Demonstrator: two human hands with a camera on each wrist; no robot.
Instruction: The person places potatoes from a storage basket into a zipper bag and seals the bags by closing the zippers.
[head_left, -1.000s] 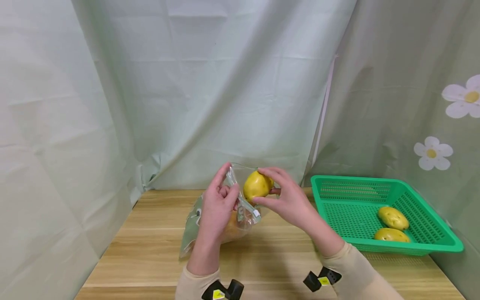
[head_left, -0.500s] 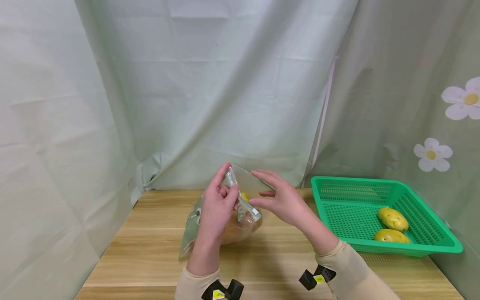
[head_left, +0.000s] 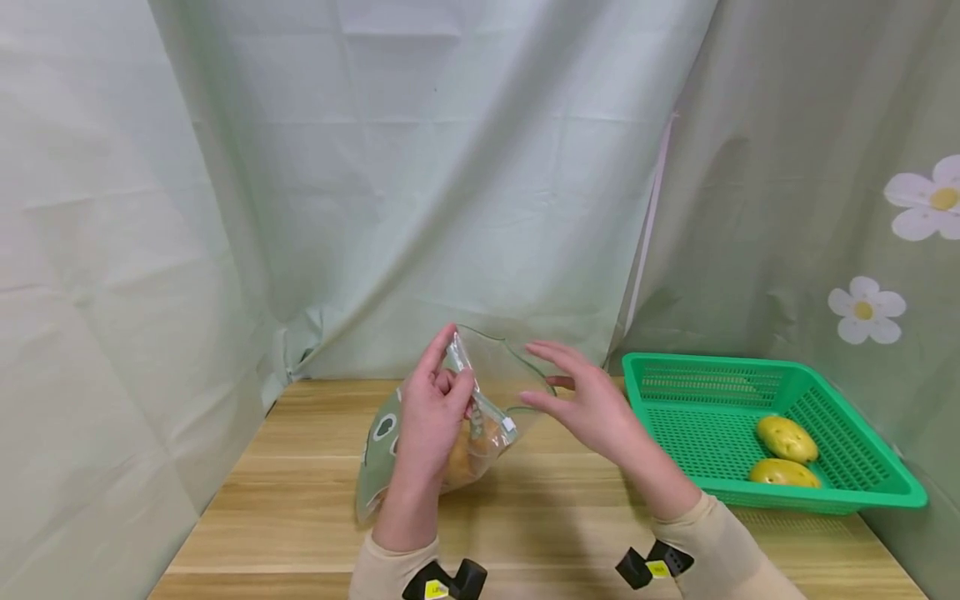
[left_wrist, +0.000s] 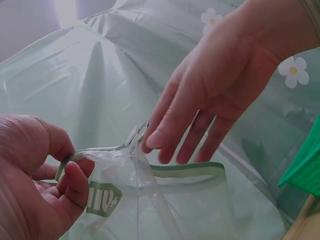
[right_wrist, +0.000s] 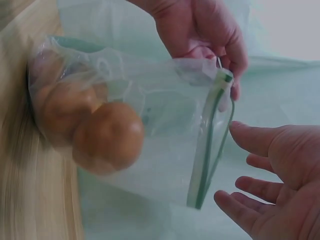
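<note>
A clear and green zip bag (head_left: 381,454) stands on the wooden table, its mouth held up and gaping to the right. My left hand (head_left: 431,417) pinches one side of its zip edge between thumb and fingers. Through the bag's clear wall, several potatoes (right_wrist: 110,137) show heaped at the bottom. A white slider (head_left: 508,424) sits at the near end of the zip strip. My right hand (head_left: 596,412) holds nothing; its fingers are spread at the far edge of the mouth, thumb close to the rim in the right wrist view.
To the right, a green plastic basket (head_left: 693,433) holds two yellow potatoes (head_left: 786,438), both at its right end. The wooden table (head_left: 277,500) runs back to a pale green curtain (head_left: 480,183); another curtain with white flowers hangs at the right.
The potato in my right hand has been let go and dropped into the bag. My right hand has drawn slightly right, while my left still holds the bag's edge. The mouth stands wider.
</note>
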